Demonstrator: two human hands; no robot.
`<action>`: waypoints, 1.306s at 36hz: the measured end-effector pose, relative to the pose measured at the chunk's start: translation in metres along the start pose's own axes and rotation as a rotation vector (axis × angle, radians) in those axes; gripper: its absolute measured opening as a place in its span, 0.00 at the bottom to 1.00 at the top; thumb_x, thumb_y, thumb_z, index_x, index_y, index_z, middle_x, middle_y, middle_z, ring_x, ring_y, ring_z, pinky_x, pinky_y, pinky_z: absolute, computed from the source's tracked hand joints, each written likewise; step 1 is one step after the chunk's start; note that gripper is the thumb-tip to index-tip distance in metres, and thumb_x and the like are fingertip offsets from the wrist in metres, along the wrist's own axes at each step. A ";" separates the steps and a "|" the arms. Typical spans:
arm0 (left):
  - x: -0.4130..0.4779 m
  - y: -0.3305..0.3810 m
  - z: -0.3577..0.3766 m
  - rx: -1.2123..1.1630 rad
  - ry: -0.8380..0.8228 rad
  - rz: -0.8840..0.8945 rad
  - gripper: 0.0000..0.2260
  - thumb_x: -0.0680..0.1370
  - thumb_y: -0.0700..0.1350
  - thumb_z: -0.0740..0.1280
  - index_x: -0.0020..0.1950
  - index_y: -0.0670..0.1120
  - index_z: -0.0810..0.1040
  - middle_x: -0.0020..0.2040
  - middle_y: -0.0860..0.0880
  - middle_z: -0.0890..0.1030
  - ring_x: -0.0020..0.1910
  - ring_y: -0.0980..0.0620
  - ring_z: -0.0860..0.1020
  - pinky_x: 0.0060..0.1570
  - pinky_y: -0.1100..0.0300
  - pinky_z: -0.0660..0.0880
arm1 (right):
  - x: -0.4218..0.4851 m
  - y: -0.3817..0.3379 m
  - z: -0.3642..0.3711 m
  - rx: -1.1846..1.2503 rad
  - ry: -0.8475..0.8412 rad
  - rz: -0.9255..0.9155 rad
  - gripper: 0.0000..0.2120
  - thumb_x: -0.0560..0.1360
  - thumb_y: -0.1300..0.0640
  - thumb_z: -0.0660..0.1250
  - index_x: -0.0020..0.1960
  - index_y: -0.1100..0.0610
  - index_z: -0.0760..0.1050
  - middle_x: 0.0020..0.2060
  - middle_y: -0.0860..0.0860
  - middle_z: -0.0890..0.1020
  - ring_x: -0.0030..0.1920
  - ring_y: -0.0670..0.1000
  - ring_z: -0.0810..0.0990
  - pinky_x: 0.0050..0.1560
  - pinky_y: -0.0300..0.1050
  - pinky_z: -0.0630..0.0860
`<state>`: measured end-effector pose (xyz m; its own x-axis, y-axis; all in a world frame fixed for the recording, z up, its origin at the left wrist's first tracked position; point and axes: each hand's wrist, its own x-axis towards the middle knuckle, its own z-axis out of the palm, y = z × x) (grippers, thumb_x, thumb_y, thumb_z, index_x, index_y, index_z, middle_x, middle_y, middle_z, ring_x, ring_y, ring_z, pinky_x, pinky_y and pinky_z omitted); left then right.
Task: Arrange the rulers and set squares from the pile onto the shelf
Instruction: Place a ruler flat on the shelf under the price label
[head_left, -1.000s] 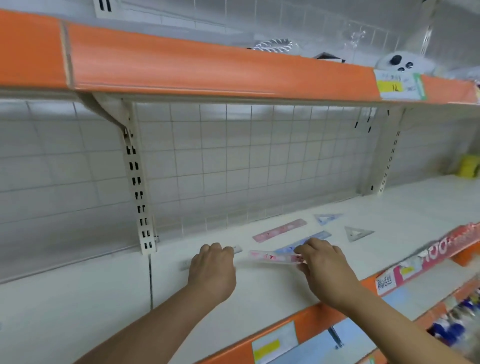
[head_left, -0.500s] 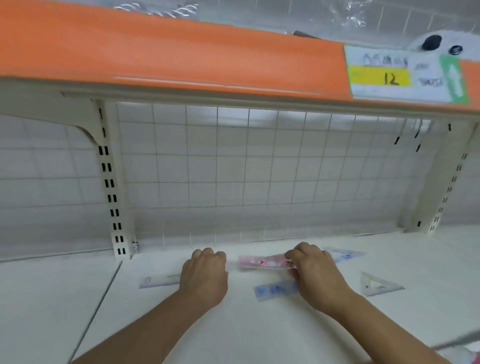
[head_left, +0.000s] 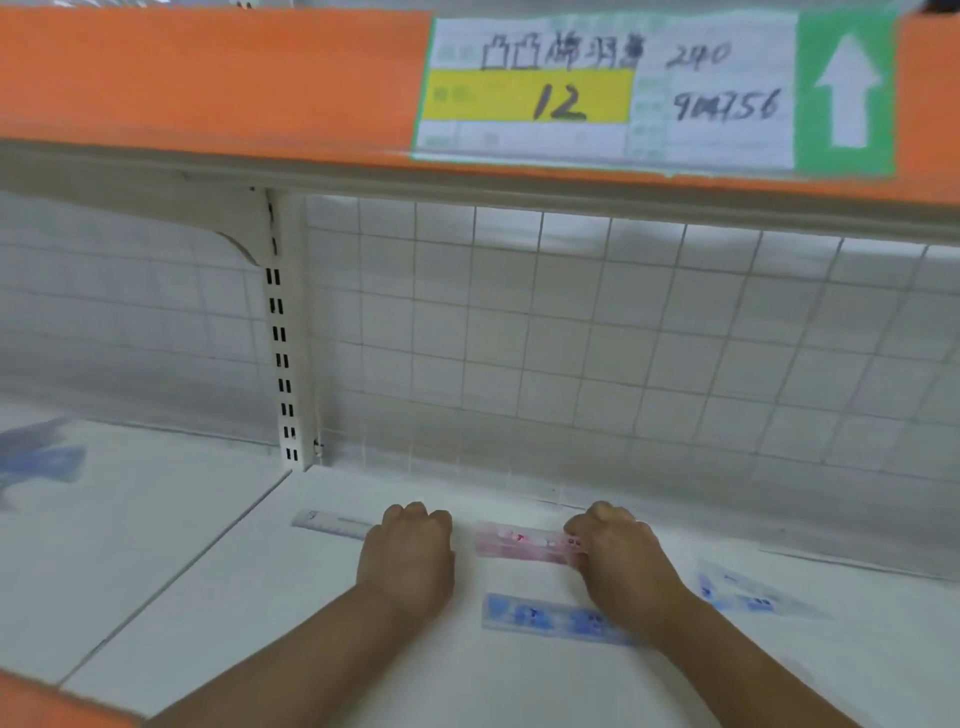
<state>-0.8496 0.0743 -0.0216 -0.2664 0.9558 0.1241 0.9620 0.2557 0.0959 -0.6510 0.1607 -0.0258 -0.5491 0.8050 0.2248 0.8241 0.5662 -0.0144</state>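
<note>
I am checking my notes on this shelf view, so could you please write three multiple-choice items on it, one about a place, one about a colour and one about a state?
1. Where does the blue ruler lie relative to the pink ruler?
A. nearer the shelf's front
B. nearer the back grid
C. on top of it

2. What colour is the price field on the label?
A. green
B. yellow
C. pink

3. What is the right hand doing?
A. hanging free
B. touching the pink ruler's end
C. holding a set square aloft

Answers: 1 A, it sits closer to the camera; 2 B, the 12 stands on yellow; 3 B, its fingers meet the ruler's right end.
</note>
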 end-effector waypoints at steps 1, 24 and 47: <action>-0.001 0.000 -0.001 0.005 0.002 -0.013 0.14 0.80 0.47 0.58 0.65 0.48 0.72 0.61 0.48 0.74 0.63 0.47 0.69 0.57 0.56 0.71 | 0.003 0.000 0.002 0.001 -0.004 -0.011 0.09 0.79 0.56 0.60 0.58 0.50 0.74 0.54 0.49 0.73 0.57 0.51 0.72 0.54 0.43 0.67; -0.008 -0.004 -0.004 0.060 0.007 -0.097 0.15 0.79 0.42 0.58 0.65 0.47 0.72 0.61 0.46 0.74 0.62 0.46 0.69 0.54 0.56 0.72 | 0.012 0.009 0.024 -0.029 -0.097 -0.027 0.08 0.80 0.57 0.57 0.56 0.53 0.73 0.54 0.51 0.72 0.56 0.52 0.72 0.47 0.45 0.66; -0.022 -0.019 -0.010 0.044 -0.006 -0.115 0.15 0.80 0.45 0.58 0.66 0.48 0.70 0.63 0.47 0.72 0.64 0.46 0.68 0.56 0.55 0.72 | 0.010 -0.015 0.010 0.079 -0.083 -0.059 0.09 0.79 0.58 0.57 0.57 0.52 0.73 0.55 0.51 0.70 0.56 0.53 0.70 0.53 0.44 0.70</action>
<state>-0.8623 0.0473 -0.0158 -0.3748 0.9208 0.1084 0.9269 0.3696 0.0653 -0.6698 0.1620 -0.0336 -0.6090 0.7796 0.1460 0.7780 0.6230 -0.0811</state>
